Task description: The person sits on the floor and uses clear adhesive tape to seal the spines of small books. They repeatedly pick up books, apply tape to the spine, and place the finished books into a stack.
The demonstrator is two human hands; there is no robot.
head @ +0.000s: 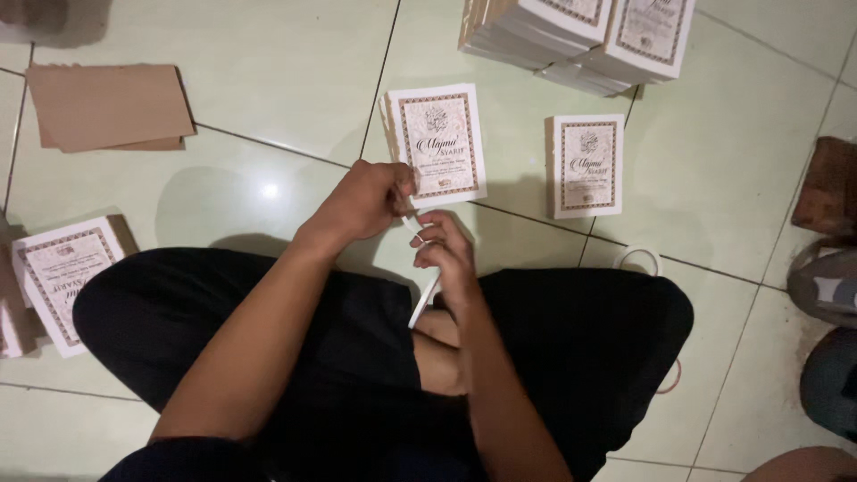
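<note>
The person sits cross-legged on the tiled floor, with both hands raised over the lap at frame centre.

**Hands.** The left hand is closed, its fingertips pinched on a small item at its 3 o'clock side; the item is too small to identify. The right hand is curled, nearly closed, and grips a thin white strip that runs down toward 7 o'clock from the palm. The two hands meet fingertip to fingertip, which suggests that one steadies the strip while the other works its end.

**Booklets.** One booklet lies flat, cover up, just beyond the hands at 12 o'clock. Its near edge is partly covered by the left hand. A second booklet lies at 2 o'clock, apart from the first. Both lie within arm's reach, probably for that reason.

**Stacks.** A tall stack of like booklets stands at 1 o'clock, by the frame's top edge. A smaller pile lies at 9 o'clock, beside the left knee. Brown sheets lie at 10 o'clock.

**Other items.** A white ring, possibly a tape roll, rests at 3 o'clock against the right knee. Footwear sits at the right edge.

No containers are in view; all items rest directly on the floor.
</note>
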